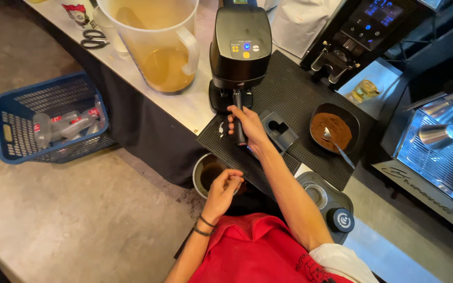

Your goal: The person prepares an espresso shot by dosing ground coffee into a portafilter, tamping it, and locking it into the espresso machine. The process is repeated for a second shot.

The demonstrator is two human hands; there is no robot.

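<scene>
Your right hand is closed in a firm grip around the black handle of the portafilter, whose head is tucked under the front of the black countertop machine and mostly hidden there. The handle's long axis runs almost straight toward you, from the machine's base out over the black rubber mat, its free end pointing at your body and leaning slightly to your right. Your left hand is lower, off the edge of the surface, with its fingers curled over the rim of a round bin with dark contents; you cannot tell from this view whether it pinches something small or only rests there. As a judgement, the work is in a middle stage: the portafilter is seated at the machine, and a few pale flecks lie on the mat just beside the handle, but whether its basket is filled cannot be seen, and it has not reached the espresso machine at your far right. Just right of your hand sits a small black holder block, then a dark bowl of brown grounds with a spoon in it. Farther off stand a large plastic pitcher of amber liquid and, on the floor, a blue basket of bottles.
</scene>
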